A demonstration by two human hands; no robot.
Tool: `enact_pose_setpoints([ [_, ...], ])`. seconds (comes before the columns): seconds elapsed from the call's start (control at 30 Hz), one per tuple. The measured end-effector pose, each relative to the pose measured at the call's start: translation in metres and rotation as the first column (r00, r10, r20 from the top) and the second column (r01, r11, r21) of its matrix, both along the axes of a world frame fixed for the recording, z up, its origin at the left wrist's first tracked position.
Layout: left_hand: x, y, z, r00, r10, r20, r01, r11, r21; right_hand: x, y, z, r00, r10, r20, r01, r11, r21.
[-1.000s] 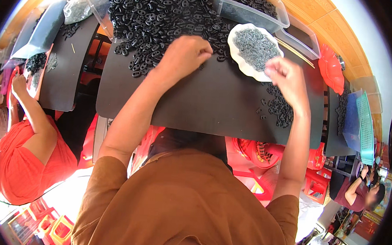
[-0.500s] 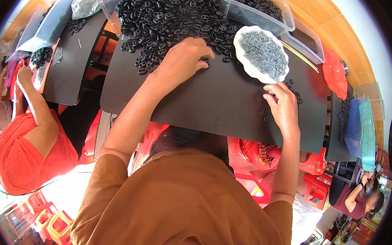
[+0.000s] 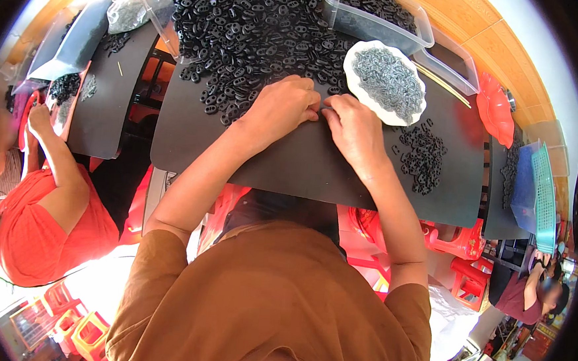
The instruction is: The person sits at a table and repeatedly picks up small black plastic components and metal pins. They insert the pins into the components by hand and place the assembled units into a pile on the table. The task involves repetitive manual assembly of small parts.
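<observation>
My left hand (image 3: 281,107) and my right hand (image 3: 357,130) meet, fingertips almost touching, over the dark table just in front of a heap of black oval pieces with two holes (image 3: 245,35). The left thumb and fingers are pinched; the black two-holed piece seen there half a second ago is now mostly hidden. The right thumb and forefinger are pinched too, on something too small to make out. Beside the right hand stands a white scalloped bowl (image 3: 352,72) full of small greyish, shiny bits. A small pile of black pieces (image 3: 424,157) lies right of my right wrist.
Clear plastic bins (image 3: 377,37) line the back, one filled with black pieces. Thin sticks (image 3: 444,84) and a red scalloped dish (image 3: 494,108) are at the right. A person in red (image 3: 54,226) works at a table on the left; another person (image 3: 523,297) is far right.
My right hand has moved left and away from me, from beside the bowl's near edge to my left fingertips. My left hand has shifted slightly right and nearer; the small pile is uncovered.
</observation>
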State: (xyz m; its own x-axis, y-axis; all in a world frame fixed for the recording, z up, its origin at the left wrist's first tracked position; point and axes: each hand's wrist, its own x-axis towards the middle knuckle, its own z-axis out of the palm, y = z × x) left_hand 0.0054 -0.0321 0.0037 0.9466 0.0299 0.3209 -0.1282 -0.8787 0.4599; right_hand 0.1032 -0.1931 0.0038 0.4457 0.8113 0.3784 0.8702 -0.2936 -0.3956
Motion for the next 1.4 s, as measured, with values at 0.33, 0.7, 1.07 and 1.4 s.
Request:
enact_pose_setpoints([
  [0.33,0.056,0.01,0.024,0.986,-0.019,0.168,0.015,1.0,0.026,-0.015,0.005,-0.008,0.997,-0.049,0.056,0.052,0.997,-0.058],
  [0.7,0.131,-0.035,0.007,0.993,0.063,-0.1,-0.027,0.945,0.327,-0.006,-0.003,-0.012,0.998,-0.063,-0.021,0.062,0.997,-0.04],
  [1.07,0.125,-0.037,0.018,0.993,-0.086,-0.079,0.116,0.814,0.57,-0.005,-0.002,-0.016,0.988,0.102,-0.114,-0.096,0.994,0.058],
  [1.4,0.136,-0.023,0.006,0.987,-0.154,0.047,0.13,0.936,0.328,-0.004,0.005,-0.021,0.946,0.225,-0.232,-0.168,0.956,0.242],
])
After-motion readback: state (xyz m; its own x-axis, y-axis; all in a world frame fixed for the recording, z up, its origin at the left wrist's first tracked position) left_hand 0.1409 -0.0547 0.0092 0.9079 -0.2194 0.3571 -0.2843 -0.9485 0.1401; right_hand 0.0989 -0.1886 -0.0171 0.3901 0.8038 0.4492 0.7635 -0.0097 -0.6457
